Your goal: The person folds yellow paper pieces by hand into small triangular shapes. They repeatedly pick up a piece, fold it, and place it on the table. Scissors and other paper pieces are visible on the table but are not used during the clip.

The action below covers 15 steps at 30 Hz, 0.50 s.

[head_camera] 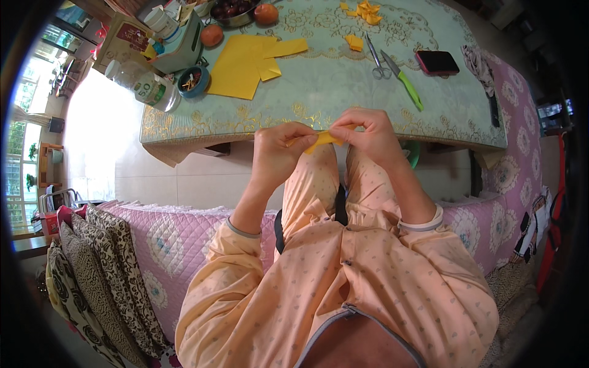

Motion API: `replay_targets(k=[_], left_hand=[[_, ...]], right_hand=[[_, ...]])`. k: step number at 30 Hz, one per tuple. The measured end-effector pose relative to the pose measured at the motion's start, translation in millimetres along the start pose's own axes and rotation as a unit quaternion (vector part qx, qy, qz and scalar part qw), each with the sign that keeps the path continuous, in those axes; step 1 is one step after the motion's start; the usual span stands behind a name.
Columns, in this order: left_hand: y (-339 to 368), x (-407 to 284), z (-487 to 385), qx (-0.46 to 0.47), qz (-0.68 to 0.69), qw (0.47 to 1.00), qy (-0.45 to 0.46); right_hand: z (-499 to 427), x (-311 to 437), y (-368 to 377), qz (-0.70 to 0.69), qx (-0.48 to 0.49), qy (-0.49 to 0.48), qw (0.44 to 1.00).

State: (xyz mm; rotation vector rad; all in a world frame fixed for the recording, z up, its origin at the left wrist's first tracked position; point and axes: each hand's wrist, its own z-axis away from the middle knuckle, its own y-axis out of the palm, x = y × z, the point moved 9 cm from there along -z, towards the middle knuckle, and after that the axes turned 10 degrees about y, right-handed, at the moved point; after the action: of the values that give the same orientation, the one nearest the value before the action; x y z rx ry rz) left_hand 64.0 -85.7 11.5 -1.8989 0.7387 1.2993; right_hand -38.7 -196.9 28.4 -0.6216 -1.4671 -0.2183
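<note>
A small folded piece of yellow paper is pinched between my two hands, just off the near edge of the table. My left hand grips its left end with thumb and forefinger, and my right hand grips its right end. Yellow paper sheets lie overlapped on the left half of the table. Toward the back right are a folded yellow paper piece and a pointed folded paper shape. Metal scissors and a knife with a green handle lie side by side.
The table has a patterned cloth. At left stand a plastic bottle, a blue round bowl and a storage box; a fruit bowl is behind. A smartphone lies at right. A quilted pink sofa cover surrounds my seat.
</note>
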Motion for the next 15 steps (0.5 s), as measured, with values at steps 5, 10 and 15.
replay_targets(k=[5, 10, 15], left_hand=[[1, 11, 2, -0.038, 0.142, 0.987, -0.062], [10, 17, 5, -0.089, 0.256, 0.959, -0.087], [9, 14, 6, -0.131, 0.237, 0.96, -0.066]], right_hand=[[-3, -29, -5, -0.25, 0.002, 0.113, 0.962], [1, -21, 21, -0.339, 0.012, 0.106, 0.935], [-1, -36, 18, -0.274, -0.008, 0.124, 0.954]])
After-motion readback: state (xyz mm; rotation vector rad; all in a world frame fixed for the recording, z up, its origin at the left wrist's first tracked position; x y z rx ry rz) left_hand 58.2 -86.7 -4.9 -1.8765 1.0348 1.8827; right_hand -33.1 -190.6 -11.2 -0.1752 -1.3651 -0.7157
